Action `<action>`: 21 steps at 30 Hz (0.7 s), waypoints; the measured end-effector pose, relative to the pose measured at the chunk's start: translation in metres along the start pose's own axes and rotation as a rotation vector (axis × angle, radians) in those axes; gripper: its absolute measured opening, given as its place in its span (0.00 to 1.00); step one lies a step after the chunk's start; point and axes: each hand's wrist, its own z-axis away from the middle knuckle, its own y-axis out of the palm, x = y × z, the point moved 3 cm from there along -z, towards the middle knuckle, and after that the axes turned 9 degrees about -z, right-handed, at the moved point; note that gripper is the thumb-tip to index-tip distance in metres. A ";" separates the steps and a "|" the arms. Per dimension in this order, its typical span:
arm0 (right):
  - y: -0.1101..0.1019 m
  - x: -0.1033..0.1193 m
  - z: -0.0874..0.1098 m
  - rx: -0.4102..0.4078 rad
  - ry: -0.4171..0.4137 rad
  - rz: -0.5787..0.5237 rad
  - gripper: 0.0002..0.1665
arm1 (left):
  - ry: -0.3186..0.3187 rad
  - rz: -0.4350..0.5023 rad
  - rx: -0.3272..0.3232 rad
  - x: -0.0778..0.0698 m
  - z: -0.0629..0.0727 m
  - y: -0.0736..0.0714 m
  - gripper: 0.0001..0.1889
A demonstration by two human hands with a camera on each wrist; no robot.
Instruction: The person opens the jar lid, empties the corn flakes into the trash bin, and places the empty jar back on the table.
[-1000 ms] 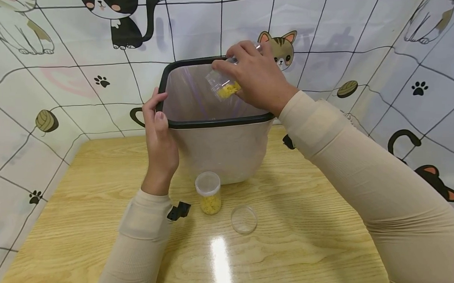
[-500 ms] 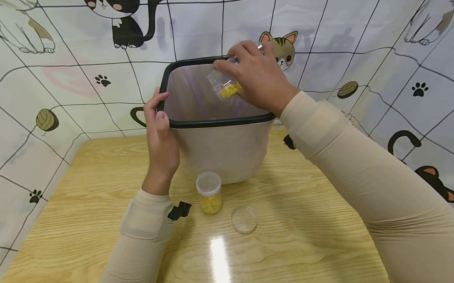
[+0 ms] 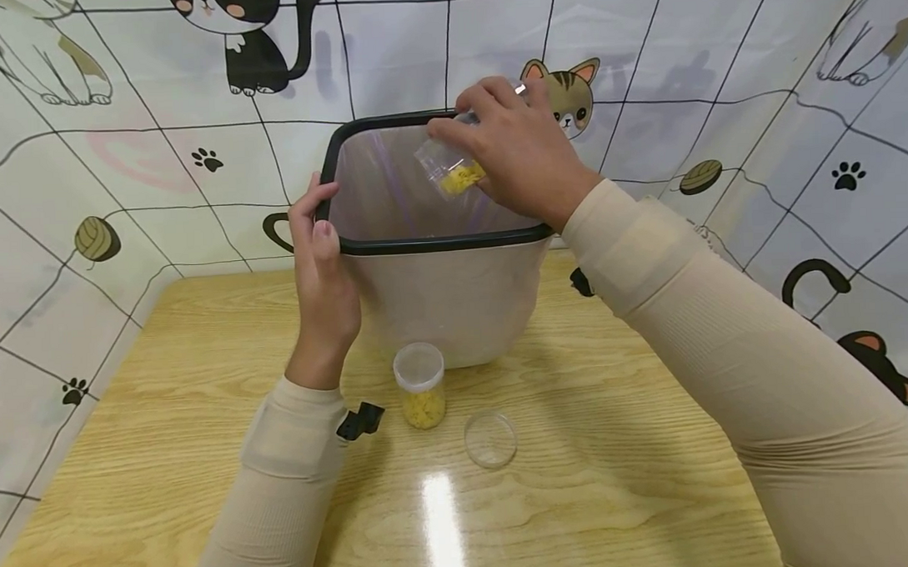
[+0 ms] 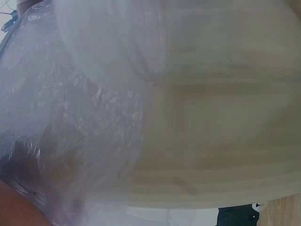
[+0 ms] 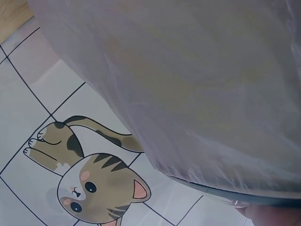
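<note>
A pale, translucent waste bin (image 3: 447,304) with a black rim stands on the table, lined with a thin plastic bag (image 3: 368,195). My left hand (image 3: 322,288) grips its rim at the left side, fingertips over the edge. Above the bin's opening, my right hand (image 3: 520,152) holds a small clear plastic packet (image 3: 435,159) with yellow bits in its lower part. In front of the bin stands an uncapped clear jar (image 3: 420,385) partly filled with yellow bits. Its round clear lid (image 3: 491,440) lies flat to the right. Only the bin's filmy side fills most of both wrist views.
The wood-grain table (image 3: 603,478) runs back to a wall sheet (image 3: 393,52) printed with cats and grid lines. A black loop handle (image 3: 275,231) sticks out at the bin's left. Similar sheets close in both sides.
</note>
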 end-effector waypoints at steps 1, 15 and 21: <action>0.000 0.000 0.000 0.000 0.000 -0.001 0.37 | 0.003 0.000 0.000 0.000 0.000 0.000 0.31; -0.001 0.001 0.001 0.015 0.007 0.001 0.36 | 0.010 0.015 0.002 0.000 0.000 0.001 0.31; -0.001 0.002 0.000 0.011 0.001 0.015 0.36 | 0.014 0.004 -0.002 0.001 0.000 0.000 0.33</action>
